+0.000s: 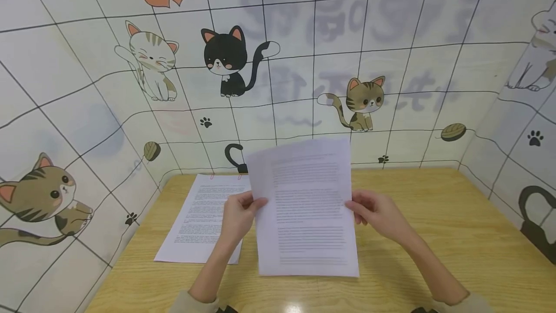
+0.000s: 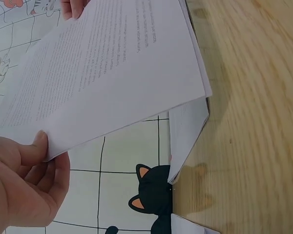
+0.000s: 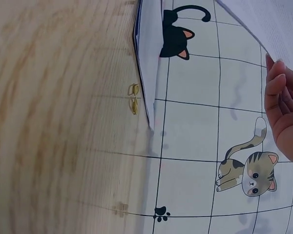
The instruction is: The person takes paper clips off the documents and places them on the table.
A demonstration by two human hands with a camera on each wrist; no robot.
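Print (image 1: 310,206) on the held pages (image 1: 266,250) is too small to read

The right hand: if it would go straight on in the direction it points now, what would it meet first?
Most likely the printed paper, whose right edge the right hand pinches. Behind the paper, the cat-patterned wall seems next in that line, but the depth is unclear.

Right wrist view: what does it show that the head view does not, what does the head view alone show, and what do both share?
Only the right wrist view shows two small yellow objects, perhaps clips, on the table.

Only the head view shows the left hand and the red clips on the pile at left.

Both show the right hand, the paper it holds, the table and a wall cat.
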